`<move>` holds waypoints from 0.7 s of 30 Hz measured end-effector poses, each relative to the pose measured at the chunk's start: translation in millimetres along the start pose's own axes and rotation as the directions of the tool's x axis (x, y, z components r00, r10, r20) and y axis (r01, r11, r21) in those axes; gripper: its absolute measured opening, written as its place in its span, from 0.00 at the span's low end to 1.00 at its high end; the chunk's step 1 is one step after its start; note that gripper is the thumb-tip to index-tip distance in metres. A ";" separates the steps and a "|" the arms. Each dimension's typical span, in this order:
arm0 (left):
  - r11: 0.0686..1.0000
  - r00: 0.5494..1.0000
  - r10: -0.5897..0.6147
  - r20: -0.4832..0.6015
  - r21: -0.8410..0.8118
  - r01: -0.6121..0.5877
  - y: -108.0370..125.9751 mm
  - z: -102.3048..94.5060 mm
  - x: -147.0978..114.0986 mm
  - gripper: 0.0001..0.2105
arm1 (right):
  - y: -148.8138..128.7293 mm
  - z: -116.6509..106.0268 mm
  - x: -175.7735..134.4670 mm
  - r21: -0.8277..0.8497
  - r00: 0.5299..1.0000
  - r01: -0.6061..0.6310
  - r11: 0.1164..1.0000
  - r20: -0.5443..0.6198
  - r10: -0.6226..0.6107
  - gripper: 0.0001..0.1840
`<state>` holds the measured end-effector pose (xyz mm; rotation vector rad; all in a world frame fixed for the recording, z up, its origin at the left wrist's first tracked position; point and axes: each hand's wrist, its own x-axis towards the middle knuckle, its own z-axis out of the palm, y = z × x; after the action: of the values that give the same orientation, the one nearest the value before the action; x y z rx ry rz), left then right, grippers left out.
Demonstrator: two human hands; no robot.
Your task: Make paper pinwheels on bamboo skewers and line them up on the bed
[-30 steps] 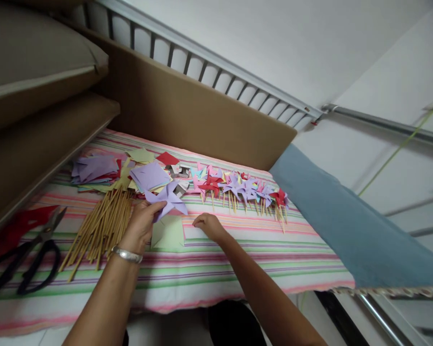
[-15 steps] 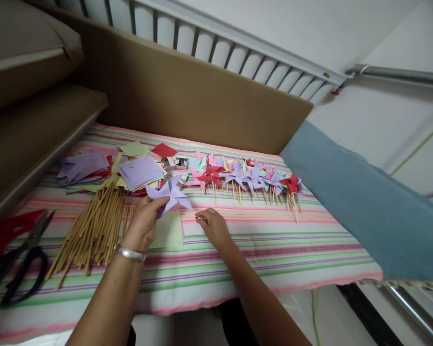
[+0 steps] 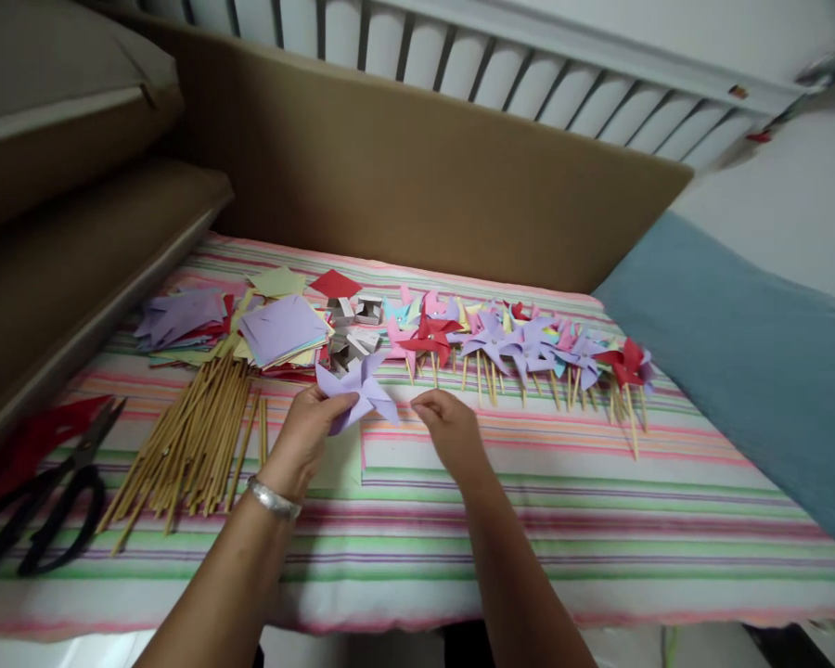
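Observation:
My left hand [image 3: 306, 431] pinches a lilac paper pinwheel [image 3: 370, 385] between thumb and fingers, its folded blades facing up. It has no stick on it that I can see. Just right of the pinwheel, apart from it, my right hand [image 3: 452, 429] has its fingertips pressed together; anything between them is too small to make out. Under the pinwheel, a pale green sheet [image 3: 340, 459] lies on the striped cloth [image 3: 417, 547]. Small grey boxes [image 3: 358, 343] stand just behind the pinwheel.
Left of my hands lie wooden sticks [image 3: 195, 445], black-handled scissors [image 3: 76, 496] and red paper [image 3: 48, 431]. Stacked paper squares [image 3: 284, 331] sit behind the sticks. Several pinwheels on sticks [image 3: 494, 343] lie in a row at right. A cardboard panel [image 3: 404, 186] stands behind.
The view has shifted, so things sit differently in the frame. My left hand still holds the lilac pinwheel, now turned slightly; my right hand stays pinched beside it.

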<state>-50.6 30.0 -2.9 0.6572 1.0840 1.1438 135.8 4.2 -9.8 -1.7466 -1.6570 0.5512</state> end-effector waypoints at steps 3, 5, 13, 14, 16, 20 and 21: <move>0.999 1.000 -0.010 0.019 0.035 0.009 -2.9 4.6 -0.3 0.09 | -13.9 -21.6 -2.4 0.301 0.997 0.034 0.953 -0.081 -0.009 0.05; 0.998 0.999 -0.020 0.038 0.055 0.018 -5.4 7.9 -1.9 0.10 | -23.8 -27.9 -6.9 0.358 0.992 0.111 0.927 -0.098 -0.080 0.04; 0.997 0.994 -0.007 0.105 0.075 -0.001 -17.4 26.6 -15.3 0.10 | -33.5 -16.1 -19.1 0.384 0.998 0.056 0.921 0.010 -0.065 0.05; 0.997 0.994 0.000 0.108 0.071 -0.008 -18.2 29.0 -16.8 0.09 | -32.1 -14.8 -19.5 0.377 0.998 0.055 0.925 0.014 -0.065 0.05; 0.998 0.993 0.023 0.115 0.048 -0.029 -19.3 32.8 -18.8 0.08 | -29.3 -12.5 -20.0 0.366 0.998 0.057 0.929 0.017 -0.068 0.05; 0.998 0.991 0.027 0.128 0.061 -0.035 -19.8 34.6 -19.3 0.09 | -26.2 -9.8 -19.1 0.359 0.998 0.053 0.932 0.016 -0.063 0.05; 0.997 0.991 0.021 0.131 0.075 -0.031 -19.7 34.2 -19.2 0.09 | -26.0 -9.6 -18.5 0.356 0.998 0.053 0.933 0.018 -0.063 0.05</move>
<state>-12.0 9.1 -0.7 0.7980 1.0142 1.0701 122.2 -16.2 12.7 -1.4268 -1.5117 0.7985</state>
